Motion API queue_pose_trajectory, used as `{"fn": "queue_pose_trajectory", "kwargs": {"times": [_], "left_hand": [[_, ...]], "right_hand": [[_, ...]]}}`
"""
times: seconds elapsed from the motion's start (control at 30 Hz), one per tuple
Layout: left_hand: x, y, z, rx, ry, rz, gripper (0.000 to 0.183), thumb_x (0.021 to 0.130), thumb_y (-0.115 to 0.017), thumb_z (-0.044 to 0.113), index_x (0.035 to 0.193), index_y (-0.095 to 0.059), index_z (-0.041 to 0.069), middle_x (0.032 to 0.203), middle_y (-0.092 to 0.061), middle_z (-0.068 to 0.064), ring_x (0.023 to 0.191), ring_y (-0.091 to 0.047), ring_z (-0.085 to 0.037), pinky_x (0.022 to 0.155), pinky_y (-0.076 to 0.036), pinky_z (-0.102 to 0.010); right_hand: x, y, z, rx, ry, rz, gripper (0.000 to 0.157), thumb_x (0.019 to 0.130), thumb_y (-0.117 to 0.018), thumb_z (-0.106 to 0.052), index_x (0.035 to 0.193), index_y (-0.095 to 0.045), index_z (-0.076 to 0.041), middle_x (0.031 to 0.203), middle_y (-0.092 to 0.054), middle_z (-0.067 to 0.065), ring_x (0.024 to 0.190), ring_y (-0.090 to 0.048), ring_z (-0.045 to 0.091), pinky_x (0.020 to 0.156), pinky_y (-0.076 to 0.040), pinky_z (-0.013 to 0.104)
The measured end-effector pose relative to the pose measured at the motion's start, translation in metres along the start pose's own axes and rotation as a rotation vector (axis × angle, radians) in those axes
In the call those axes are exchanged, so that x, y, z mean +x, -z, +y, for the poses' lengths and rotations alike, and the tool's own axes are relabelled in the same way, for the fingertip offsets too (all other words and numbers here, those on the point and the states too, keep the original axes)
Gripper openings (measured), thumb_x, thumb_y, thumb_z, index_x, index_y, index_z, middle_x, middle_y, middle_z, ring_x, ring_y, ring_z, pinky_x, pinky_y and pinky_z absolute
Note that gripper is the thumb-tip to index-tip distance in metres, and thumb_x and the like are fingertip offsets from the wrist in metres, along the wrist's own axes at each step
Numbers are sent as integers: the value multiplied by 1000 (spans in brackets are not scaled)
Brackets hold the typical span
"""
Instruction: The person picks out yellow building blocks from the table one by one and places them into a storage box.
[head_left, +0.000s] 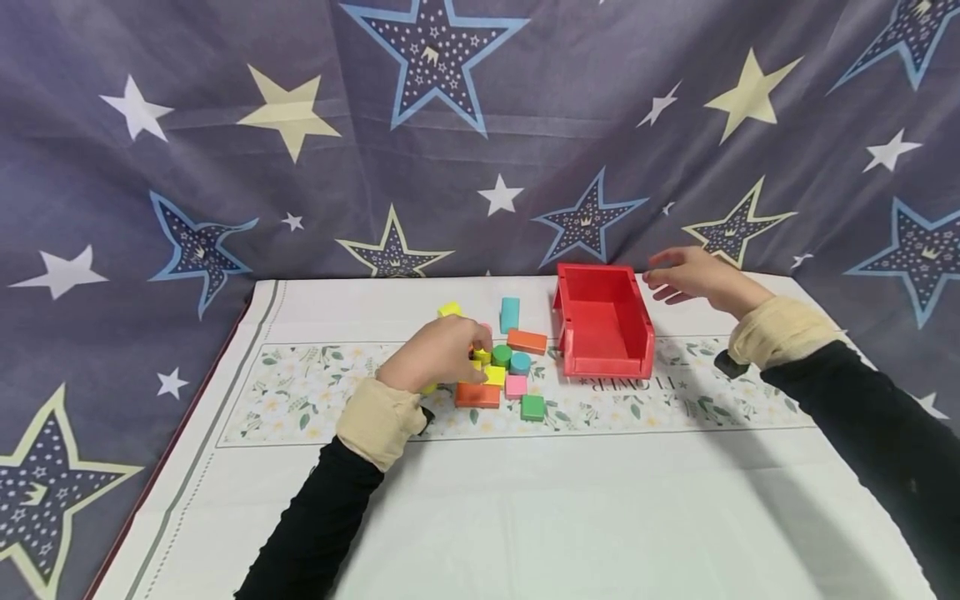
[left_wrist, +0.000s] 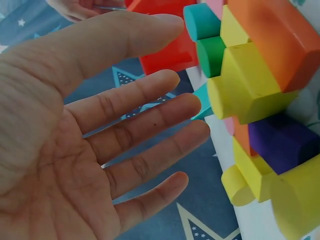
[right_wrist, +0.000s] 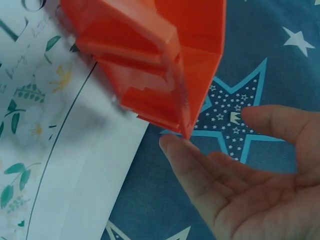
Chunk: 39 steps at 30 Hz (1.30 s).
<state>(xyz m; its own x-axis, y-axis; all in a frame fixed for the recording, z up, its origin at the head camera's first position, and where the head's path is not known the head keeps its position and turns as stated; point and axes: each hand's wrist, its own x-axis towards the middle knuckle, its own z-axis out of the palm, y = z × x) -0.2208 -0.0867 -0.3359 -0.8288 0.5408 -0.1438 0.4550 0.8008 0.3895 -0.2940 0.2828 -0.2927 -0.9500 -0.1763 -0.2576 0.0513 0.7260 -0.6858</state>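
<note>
0 things held. Left hand [head_left: 438, 354]: thumb and fingers wide apart, among the coloured blocks [head_left: 494, 376]; contact, I can't tell. Right hand [head_left: 697, 275]: fingers loose, thumb apart, just beside the red bin [head_left: 607, 365]. Blocks lie left of it on the tablecloth [head_left: 540, 508]. My judgement: left is reaching for a block; next move calls for a pinch, right staying clear.

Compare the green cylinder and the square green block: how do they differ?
Shape: the green cylinder is round; the square green block has straight edges. Place: the green cylinder sits beside the blue cylinder; the square green block lies nearer the head camera, by the pink block. Both are green and outside the red bin.
</note>
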Motion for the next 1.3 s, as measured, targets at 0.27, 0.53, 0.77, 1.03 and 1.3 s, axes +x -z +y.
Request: {"fn": "queue_pose_trajectory", "kwargs": {"times": [0.27, 0.53, 0.77, 1.03, 1.3], "left_hand": [[4, -8, -5, -13, 12, 8, 29, 82, -83, 9, 110, -77, 5, 111, -74, -8, 100, -65, -20, 92, -54, -38], [4, -10, -6, -12, 21, 2, 28, 83, -80, 4, 110, -78, 6, 112, -74, -8, 104, -66, -22, 94, -54, -39], [5, -11, -5, -13, 21, -9, 28, 83, -79, 1, 110, -78, 5, 113, -75, -8, 104, -66, -22, 95, -54, -39], [5, -10, -5, -10, 11, -15, 32, 82, -78, -3, 113, -78, 4, 115, -75, -9, 111, -67, -24, 97, -55, -39], [6, -12, -7, -6, 15, -14, 35, 82, -76, -7, 115, -77, 4, 117, -75, -10, 113, -66, -24, 98, -55, -39]], "right_hand": [[8, 3, 7, 57, -49, -96, 53, 102, -58, -14, 140, -40, 17, 101, -72, 16, 81, -73, 13, 79, -62, 34], [15, 1, 10, 102, -82, -152, 54, 102, -57, -12, 141, -37, 20, 84, -72, -2, 77, -72, 10, 75, -62, 31], [19, -3, 10, 85, -97, -152, 45, 103, -57, -10, 134, -47, 19, 79, -72, 1, 73, -72, 11, 73, -63, 32], [23, -6, 10, 138, -157, -205, 29, 102, -56, -7, 119, -54, 16, 73, -70, 2, 67, -70, 12, 70, -63, 32], [23, -4, 9, 159, -210, -254, 23, 102, -57, -9, 115, -57, 10, 77, -67, 3, 70, -69, 12, 73, -62, 32]]}}
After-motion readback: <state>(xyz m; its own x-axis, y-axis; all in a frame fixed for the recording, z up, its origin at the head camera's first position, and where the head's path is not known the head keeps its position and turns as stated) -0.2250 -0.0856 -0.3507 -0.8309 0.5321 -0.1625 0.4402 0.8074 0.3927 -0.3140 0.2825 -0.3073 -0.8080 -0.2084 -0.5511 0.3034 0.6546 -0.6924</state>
